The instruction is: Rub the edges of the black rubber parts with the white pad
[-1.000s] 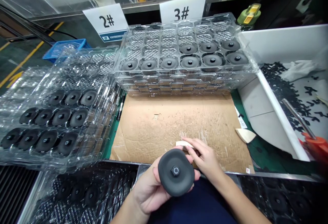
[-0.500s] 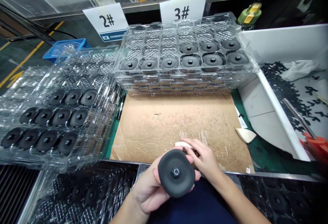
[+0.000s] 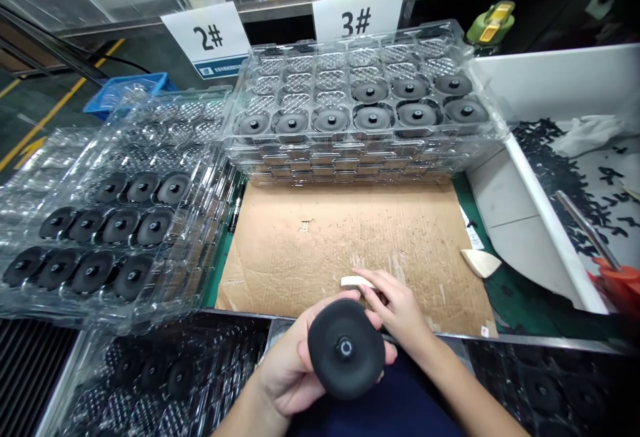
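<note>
My left hand (image 3: 293, 364) grips a black rounded-square part (image 3: 346, 350) with a small stub at its centre, holding it by the rim over the front edge of the bench. The dished face is turned up toward me. Just to the right, my right hand (image 3: 397, 307) has its fingers closed on a thin cream-coloured piece (image 3: 356, 282); its far end is hidden by the fingers. Beneath that hand lies a sheet of brown cardboard (image 3: 345, 224).
Clear plastic trays (image 3: 360, 147) with several black parts are stacked behind the cardboard. More trays (image 3: 165, 250) stand at left. On the right are a cream leaf-shaped piece (image 3: 481, 263), a white bin (image 3: 555, 230) of black scraps, and an orange-handled tool (image 3: 617, 280).
The black part has moved slightly down and its face has tilted a little. My right hand stays almost still with the cream piece.
</note>
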`<state>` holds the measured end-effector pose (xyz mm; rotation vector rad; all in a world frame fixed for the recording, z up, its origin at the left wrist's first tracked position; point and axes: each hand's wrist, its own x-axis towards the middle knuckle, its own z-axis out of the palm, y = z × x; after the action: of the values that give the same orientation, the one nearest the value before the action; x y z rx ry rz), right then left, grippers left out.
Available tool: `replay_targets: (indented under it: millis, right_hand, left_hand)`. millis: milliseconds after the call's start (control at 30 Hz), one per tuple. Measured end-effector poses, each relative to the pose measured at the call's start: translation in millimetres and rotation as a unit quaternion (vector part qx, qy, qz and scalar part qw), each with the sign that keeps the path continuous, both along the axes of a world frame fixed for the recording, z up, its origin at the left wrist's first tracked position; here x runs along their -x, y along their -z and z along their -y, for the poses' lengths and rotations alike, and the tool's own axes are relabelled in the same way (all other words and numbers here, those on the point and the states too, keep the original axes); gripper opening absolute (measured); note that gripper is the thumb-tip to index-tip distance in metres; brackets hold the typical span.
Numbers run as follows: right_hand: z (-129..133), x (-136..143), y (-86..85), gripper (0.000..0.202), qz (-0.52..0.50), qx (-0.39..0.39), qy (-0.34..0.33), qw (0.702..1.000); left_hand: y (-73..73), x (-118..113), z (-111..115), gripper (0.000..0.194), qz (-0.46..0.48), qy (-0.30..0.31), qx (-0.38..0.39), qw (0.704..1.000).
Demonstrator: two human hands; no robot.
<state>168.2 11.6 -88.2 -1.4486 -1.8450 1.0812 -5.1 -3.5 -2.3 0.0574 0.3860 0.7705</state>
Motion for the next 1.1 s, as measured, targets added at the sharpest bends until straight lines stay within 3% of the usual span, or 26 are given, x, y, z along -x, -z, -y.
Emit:
replay_targets:
  millis: [467,667,767,900,1000,1100]
  right_hand:
    - [6,7,3.2,0.032,0.038,-0.035,-0.004,0.999]
    - [-7,3,2.4,0.032,0.078,-0.071,-0.053,0.993]
    - [-21,-4,-20.7,0.03,0.095,-0.083,-0.03,0.992]
    - [-17,3,-80.1,0.035,0.04,-0.152,0.041,0.987]
    - [-6,19,-112.9,0.041,-0.028,-0.215,-0.068,0.974]
    - [-5,30,-123.2,0.036,-0.036,-0.194,-0.123,0.973]
  left_hand:
    - [-6.4,-2,-3,0.047,-0.035,0.009,0.001,0.999]
    - [1.1,0,-1,0.052,-0.092,-0.057,0.03,0.994]
    - [6.2,2,0,0.049,-0.134,-0.088,0.038,0.986]
    - [6.3,-1,-3,0.047,-0.188,-0.104,0.021,0.976]
    - [2.5,-5,-8,0.046,-0.222,-0.115,0.015,0.968]
    - [-2.1,-7,-12,0.049,-0.233,-0.135,-0.001,0.963]
